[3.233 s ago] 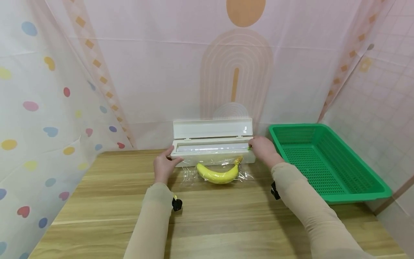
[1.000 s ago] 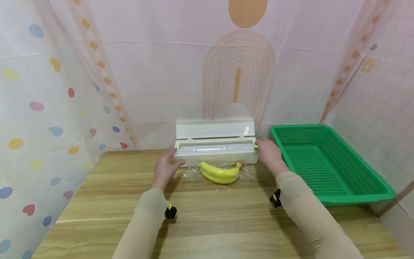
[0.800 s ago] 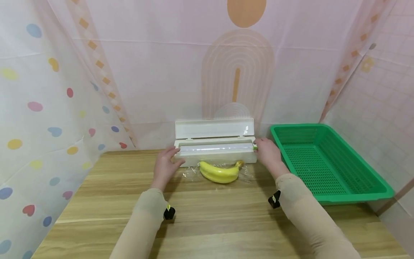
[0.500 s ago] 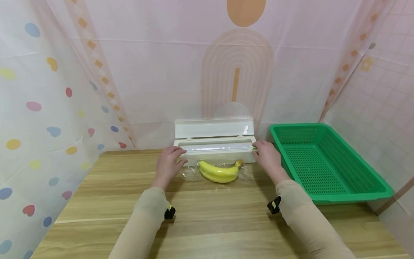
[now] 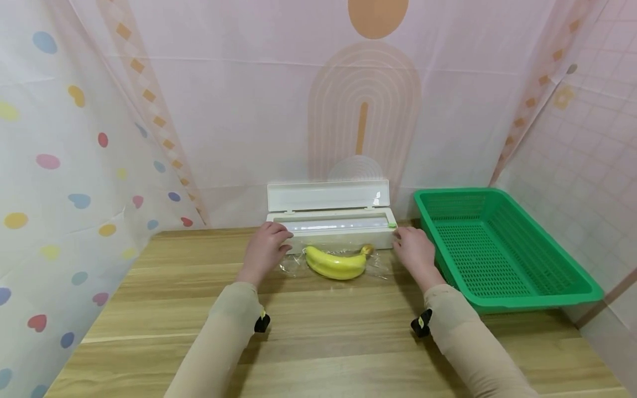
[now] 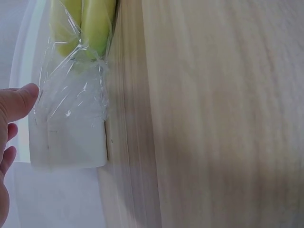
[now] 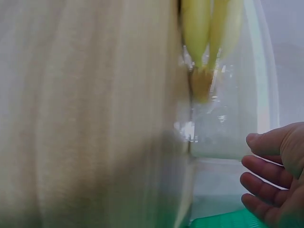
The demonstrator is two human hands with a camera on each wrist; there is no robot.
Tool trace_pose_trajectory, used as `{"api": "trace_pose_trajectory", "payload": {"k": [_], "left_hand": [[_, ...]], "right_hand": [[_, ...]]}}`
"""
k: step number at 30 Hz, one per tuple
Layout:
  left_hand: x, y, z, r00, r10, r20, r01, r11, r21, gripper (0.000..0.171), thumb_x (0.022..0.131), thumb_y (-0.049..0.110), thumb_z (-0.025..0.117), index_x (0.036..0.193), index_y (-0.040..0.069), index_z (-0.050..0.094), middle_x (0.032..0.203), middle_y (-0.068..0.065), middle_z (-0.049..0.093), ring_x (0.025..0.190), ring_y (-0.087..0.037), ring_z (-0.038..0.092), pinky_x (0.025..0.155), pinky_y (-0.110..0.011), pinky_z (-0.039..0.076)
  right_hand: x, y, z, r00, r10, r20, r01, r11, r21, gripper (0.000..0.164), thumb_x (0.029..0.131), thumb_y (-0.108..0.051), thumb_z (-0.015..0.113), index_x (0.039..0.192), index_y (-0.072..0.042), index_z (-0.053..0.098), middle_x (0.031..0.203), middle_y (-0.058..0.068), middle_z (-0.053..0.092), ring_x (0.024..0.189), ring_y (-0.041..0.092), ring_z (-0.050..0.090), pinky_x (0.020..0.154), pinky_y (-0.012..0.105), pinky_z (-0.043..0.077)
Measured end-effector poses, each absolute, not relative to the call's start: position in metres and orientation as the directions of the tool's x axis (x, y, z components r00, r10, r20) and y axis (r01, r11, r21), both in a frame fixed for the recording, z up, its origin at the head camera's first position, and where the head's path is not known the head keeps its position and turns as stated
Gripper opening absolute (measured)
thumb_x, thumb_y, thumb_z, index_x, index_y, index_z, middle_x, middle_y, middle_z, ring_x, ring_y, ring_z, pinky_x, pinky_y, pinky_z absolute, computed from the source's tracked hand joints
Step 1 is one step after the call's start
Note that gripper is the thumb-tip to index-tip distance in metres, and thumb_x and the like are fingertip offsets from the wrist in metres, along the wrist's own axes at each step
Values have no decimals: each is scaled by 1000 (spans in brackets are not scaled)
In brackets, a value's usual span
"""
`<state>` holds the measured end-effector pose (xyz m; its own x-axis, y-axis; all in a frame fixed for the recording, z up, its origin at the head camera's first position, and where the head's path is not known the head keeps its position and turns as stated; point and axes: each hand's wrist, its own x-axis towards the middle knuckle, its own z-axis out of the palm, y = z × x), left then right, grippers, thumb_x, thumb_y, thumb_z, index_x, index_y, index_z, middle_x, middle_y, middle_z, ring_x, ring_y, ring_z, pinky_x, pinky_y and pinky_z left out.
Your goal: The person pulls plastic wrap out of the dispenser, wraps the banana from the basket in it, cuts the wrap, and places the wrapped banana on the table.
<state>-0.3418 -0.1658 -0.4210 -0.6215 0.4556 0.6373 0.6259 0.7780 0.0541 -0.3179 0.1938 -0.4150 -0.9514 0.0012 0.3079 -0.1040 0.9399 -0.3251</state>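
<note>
As cutting the clear film looks finished, your left grip and right grip lie relaxed, seemingly empty, at the ends of the white box, before which the banana rests on the tabletop, so lifting film gently seems called for.

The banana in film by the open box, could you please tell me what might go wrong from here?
The film round the banana lies close against the box, so sliding the box might drag it. The raised lid could drop if knocked. The basket sits near the right hand, so a sideways move may bump it.
</note>
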Motion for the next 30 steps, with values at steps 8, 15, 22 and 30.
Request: {"api": "trace_pose_trajectory", "payload": {"k": [8,15,22,30], "left_hand": [[-343,-163,-424,-586,477,655,641,767,15,26,69,3,88,92,4,75,94,-9,71,92,-29,61,83,-41,52],[-341,-162,-425,-562,498,661,654,757,-14,25,68,4,88,88,3,74,87,-8,71,87,-29,61,81,-41,51],[-341,-163,-427,-568,497,656,642,766,-24,23,68,4,88,87,3,74,84,-7,70,83,-28,61,81,-40,51],[-339,-162,-428,-593,481,646,618,786,-18,18,71,4,86,83,4,73,80,-6,69,80,-27,60,77,-40,50]], "right_hand": [[-321,190,-423,-962,-14,273,-100,948,-303,26,90,-15,72,116,-8,72,120,13,68,111,35,59,86,50,53],[-324,187,-423,-956,-47,290,-124,959,-254,22,89,-16,74,110,-10,74,114,11,70,106,33,62,85,48,54],[-328,185,-424,-953,-73,294,-138,969,-205,10,87,-15,75,97,-12,75,102,10,71,94,30,63,71,45,55],[-334,182,-429,-953,-74,294,-130,976,-176,4,86,-16,75,85,-13,73,90,9,71,84,30,63,59,44,52]]}}
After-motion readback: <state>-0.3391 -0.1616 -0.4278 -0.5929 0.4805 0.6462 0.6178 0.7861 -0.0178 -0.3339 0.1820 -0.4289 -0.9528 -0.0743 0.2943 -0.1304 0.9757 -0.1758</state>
